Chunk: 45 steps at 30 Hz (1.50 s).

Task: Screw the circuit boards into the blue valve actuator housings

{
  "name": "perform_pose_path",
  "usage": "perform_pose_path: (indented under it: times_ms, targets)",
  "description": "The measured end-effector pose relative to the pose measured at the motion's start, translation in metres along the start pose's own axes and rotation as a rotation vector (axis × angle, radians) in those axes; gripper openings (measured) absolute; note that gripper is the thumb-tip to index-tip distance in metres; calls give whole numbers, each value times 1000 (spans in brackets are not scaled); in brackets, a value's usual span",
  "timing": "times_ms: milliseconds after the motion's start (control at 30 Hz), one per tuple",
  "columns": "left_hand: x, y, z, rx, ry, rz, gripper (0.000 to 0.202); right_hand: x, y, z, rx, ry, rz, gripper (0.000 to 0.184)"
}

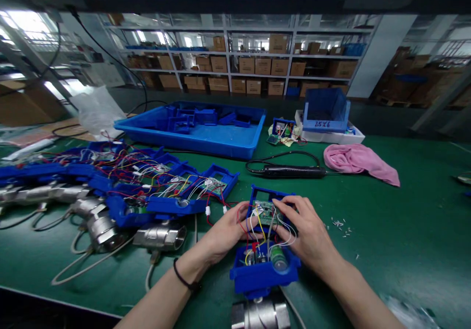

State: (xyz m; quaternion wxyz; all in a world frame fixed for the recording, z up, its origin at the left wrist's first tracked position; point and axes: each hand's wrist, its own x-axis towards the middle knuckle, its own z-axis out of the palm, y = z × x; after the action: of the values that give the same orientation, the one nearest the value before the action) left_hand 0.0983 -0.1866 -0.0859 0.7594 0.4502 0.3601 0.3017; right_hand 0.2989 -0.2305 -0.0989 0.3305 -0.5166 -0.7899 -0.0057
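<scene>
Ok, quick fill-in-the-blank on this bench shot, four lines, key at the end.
1. The left hand and right hand hold a blue frame with a circuit board coloured ____.
2. Just behind the left hand, a dark band circles the ____.
3. In this view, small loose metal pieces lie to the ____ of the right hand.
4. The cloth at the thin end of the black-handled tool is ____.

Missing words: green; wrist; right; pink

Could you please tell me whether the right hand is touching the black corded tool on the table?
Apart: the head view shows a strip of bare green table between the right hand and the black corded tool lying beyond it.
</scene>
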Motion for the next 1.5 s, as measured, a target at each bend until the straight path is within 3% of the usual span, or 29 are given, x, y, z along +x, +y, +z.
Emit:
perform_pose_path:
  times_ms: [667,967,1233,1500]
  targets:
    - [2,-4,16,0,143,12,46,1,1,-1,21,-44,11,37]
    - [4,-9,15,25,137,43,45,4,-3,-1,13,-20,0,34]
    - [5,-6,18,21,207,22,50,6,-3,0,-6,-30,-1,34]
    - [3,-3,19,73,214,133,47,11,-9,-2,-58,-28,3,31]
